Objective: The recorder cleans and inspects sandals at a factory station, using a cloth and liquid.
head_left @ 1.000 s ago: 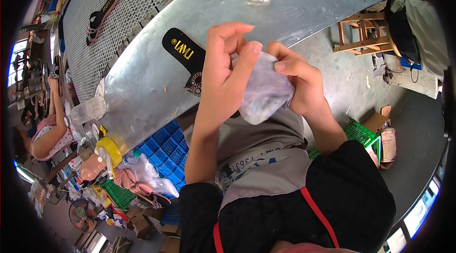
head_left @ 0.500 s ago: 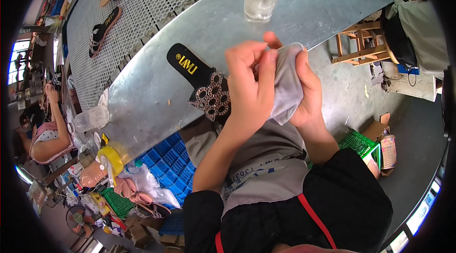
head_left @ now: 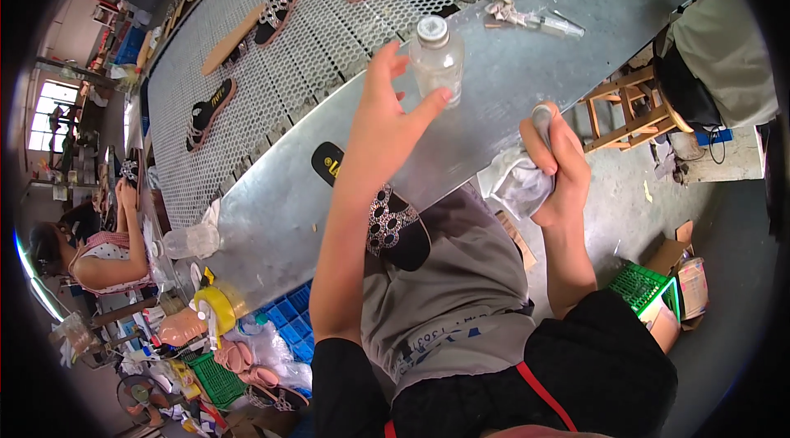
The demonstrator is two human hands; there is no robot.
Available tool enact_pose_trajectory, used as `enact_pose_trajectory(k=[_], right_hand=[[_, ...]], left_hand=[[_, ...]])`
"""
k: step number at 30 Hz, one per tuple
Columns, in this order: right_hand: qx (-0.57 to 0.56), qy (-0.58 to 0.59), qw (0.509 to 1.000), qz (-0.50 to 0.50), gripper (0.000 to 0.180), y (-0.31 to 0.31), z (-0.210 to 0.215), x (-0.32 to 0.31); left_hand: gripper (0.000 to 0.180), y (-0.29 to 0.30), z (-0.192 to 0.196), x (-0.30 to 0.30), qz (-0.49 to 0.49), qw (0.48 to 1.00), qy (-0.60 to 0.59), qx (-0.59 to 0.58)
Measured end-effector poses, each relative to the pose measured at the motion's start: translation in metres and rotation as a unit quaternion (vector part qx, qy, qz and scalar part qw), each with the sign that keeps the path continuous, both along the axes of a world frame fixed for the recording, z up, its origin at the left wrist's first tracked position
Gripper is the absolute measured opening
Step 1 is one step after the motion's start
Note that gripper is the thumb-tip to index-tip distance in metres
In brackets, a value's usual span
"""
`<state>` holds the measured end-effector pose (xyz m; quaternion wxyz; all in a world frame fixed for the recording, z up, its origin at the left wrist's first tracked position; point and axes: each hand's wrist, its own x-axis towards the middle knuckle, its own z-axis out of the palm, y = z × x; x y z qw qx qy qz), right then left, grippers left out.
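Note:
My left hand point(head_left: 385, 121) is open beside a clear plastic bottle point(head_left: 439, 64) with a white cap. Its thumb overlaps the bottle's lower part in the picture; whether it touches cannot be told. My right hand point(head_left: 568, 166), off the table's near edge, is closed around a crumpled pale grey cloth point(head_left: 518, 185), one end of which is wrapped over a fingertip. Below my left forearm lies a black slide sandal point(head_left: 409, 249) with a jewelled flower-like strap, at the metal table's edge and partly hidden by that arm.
Beyond the metal table point(head_left: 271, 208) runs a mesh conveyor point(head_left: 313, 68) carrying several sandals. Tools point(head_left: 543, 23) lie at the far right of the table. Yellow tape point(head_left: 216, 310) and another clear bottle point(head_left: 193, 241) stand at the left. A wooden stool point(head_left: 629, 109) and co-workers are nearby.
My hands have parted. The left let go of the cloth and moved up toward the bottle, opening; the right moved right with the cloth. The view has shifted, showing more of the conveyor.

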<state>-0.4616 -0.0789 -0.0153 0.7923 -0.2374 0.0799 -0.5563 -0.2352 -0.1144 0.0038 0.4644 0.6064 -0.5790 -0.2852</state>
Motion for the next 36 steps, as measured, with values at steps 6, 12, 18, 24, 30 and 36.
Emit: enact_pose_trajectory(k=[6, 12, 18, 24, 30, 36], right_hand=[[-0.013, 0.173, 0.982, -0.076, 0.028, 0.012, -0.003, -0.010], [-0.048, 0.246, 0.951, -0.180, 0.022, 0.030, -0.005, -0.026], [-0.017, 0.302, 0.934, -0.190, 0.025, 0.055, -0.013, -0.049], [0.003, 0.408, 0.908, -0.093, 0.026, 0.086, -0.034, -0.049], [0.107, 0.416, 0.902, -0.044, 0.029, 0.110, -0.055, -0.058], [0.122, 0.430, 0.894, -0.017, 0.030, 0.110, -0.067, -0.063]], left_hand=[[0.101, -0.047, -0.024, -0.001, -0.173, 0.980, 0.077, 0.063], [0.081, -0.011, 0.019, -0.020, -0.216, 0.968, 0.113, 0.067], [0.073, 0.098, 0.022, -0.046, -0.287, 0.920, 0.155, 0.218], [0.071, 0.152, -0.021, -0.068, -0.249, 0.884, 0.180, 0.353], [0.066, 0.175, -0.045, -0.082, -0.197, 0.778, 0.377, 0.463], [0.065, 0.174, -0.050, -0.081, -0.197, 0.741, 0.406, 0.498]])
